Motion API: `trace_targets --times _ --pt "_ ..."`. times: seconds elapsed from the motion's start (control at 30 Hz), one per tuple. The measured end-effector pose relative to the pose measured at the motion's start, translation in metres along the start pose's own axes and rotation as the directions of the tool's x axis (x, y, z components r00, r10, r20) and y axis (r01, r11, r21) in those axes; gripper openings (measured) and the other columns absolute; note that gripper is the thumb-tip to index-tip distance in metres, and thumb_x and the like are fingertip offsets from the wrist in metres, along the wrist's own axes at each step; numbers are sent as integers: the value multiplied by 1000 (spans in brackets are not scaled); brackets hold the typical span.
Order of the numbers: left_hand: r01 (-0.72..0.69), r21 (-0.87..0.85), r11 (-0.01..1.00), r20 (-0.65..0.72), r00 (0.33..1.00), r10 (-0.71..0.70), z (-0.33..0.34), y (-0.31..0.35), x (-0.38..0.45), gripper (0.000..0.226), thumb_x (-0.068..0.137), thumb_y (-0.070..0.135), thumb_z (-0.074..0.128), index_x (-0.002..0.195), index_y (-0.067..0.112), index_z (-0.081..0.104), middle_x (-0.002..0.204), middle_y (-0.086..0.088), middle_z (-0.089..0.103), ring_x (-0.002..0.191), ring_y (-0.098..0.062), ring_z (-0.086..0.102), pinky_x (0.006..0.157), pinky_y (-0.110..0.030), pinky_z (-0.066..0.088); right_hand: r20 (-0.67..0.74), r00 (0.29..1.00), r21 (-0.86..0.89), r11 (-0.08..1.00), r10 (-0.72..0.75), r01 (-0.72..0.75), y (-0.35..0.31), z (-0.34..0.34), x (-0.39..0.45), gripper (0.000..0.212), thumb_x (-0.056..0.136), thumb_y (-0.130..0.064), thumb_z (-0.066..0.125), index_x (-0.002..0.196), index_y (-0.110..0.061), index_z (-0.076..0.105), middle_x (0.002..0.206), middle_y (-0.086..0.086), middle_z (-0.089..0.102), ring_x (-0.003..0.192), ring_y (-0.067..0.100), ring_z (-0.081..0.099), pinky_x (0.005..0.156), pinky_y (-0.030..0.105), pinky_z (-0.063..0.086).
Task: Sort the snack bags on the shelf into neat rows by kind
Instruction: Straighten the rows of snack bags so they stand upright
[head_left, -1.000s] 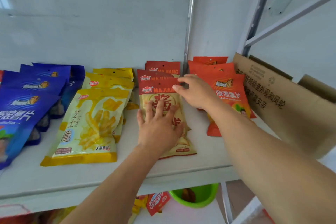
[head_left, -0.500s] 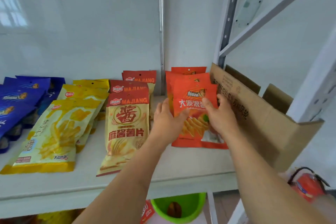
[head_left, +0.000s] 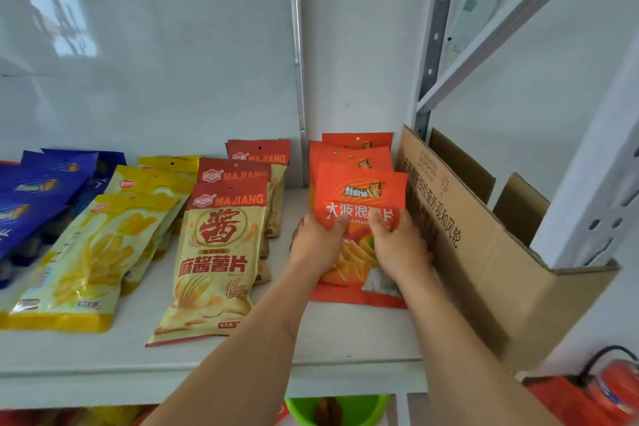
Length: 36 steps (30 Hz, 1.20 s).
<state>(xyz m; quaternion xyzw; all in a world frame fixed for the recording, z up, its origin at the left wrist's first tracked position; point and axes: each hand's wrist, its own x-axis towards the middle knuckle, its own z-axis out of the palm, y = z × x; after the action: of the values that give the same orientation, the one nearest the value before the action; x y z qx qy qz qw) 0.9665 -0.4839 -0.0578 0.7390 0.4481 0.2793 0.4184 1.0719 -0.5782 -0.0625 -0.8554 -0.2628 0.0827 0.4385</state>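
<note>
Both hands hold the front orange bag (head_left: 359,197), one on each side edge. The left hand (head_left: 316,245) has its thumb laid over the bag's face and its fingers tucked behind the left edge; the right hand (head_left: 397,249) mirrors it at the right edge, thumb on the front. So each grip is clamped on that bag, about halfway up it. The bag leans back with its bottom edge on the shelf (head_left: 345,339), at the front of a row of orange bags (head_left: 349,154) that overlap one behind another toward the back wall.

Just to the right, touching or nearly touching the right hand, stands an open cardboard box (head_left: 484,252) with printed characters on its side. To the left, with a gap of bare shelf between, lies a row of red-topped MAJIANG bags (head_left: 224,252), then a row of yellow bags (head_left: 93,252), then blue bags (head_left: 38,190) at the far left edge. Each row overlaps front to back. Below the shelf a green bucket (head_left: 363,408) shows.
</note>
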Motion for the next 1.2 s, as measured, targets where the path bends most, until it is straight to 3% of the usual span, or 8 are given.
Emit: trace_targets --times 0.3,0.43,0.57,0.73,0.87,0.97,1.03,1.2 --pt "-38 0 999 -25 999 38 1 -7 6 68 89 61 58 138 17 45 134 -8 60 120 -30 59 101 -47 48 13 1000 81 996 -26 25 1 4 4 83 90 -71 38 155 -23 18 145 7 50 131 33 48 106 45 36" --pt "-13 -54 998 8 1000 13 -4 -4 12 82 86 61 63 146 12 35 141 -9 54 123 -30 58 103 -47 48 4 1000 129 991 21 -21 1 0 16 91 88 -73 39 154 -14 19 148 11 47 133 34 46 110 48 37" --pt "77 -236 969 52 996 -66 -9 6 24 98 84 62 66 154 10 21 147 -11 48 124 -28 58 100 -44 51 45 998 195 980 43 -51 -8 -3 40 94 83 -76 45 151 -14 28 146 12 48 132 33 48 110 50 37" --pt "167 -379 910 128 984 -127 -17 19 47 96 86 60 65 157 20 16 140 -9 57 109 -27 67 93 -47 57 61 995 258 962 74 -87 -20 -4 69 97 84 -71 53 155 -15 19 146 10 48 129 31 51 104 42 40" --pt "244 -468 849 252 958 -137 -13 20 55 65 86 55 69 136 18 48 111 -6 73 87 -24 75 75 -43 63 95 992 295 950 78 -103 -15 5 77 80 84 -63 62 145 -17 36 132 6 59 98 22 61 86 34 48" --pt "240 -467 851 254 958 -131 -8 13 59 50 87 54 68 122 19 59 102 -6 77 84 -25 77 78 -46 63 88 995 312 947 53 -78 -12 8 77 72 83 -61 65 138 -21 43 119 1 63 82 13 57 75 29 44" --pt "245 -468 849 255 957 -135 -11 10 63 46 87 55 68 117 20 63 97 -6 78 82 -25 77 79 -47 63 107 993 324 943 46 -78 -12 8 77 70 80 -63 67 134 -23 47 115 -2 64 83 13 61 75 30 47" --pt "219 -397 892 251 960 -124 -16 14 74 48 85 53 71 120 20 62 101 -6 77 85 -26 76 83 -47 61 52 998 213 977 21 -32 -16 9 80 72 77 -65 65 132 -20 51 128 5 60 114 27 61 100 45 49"
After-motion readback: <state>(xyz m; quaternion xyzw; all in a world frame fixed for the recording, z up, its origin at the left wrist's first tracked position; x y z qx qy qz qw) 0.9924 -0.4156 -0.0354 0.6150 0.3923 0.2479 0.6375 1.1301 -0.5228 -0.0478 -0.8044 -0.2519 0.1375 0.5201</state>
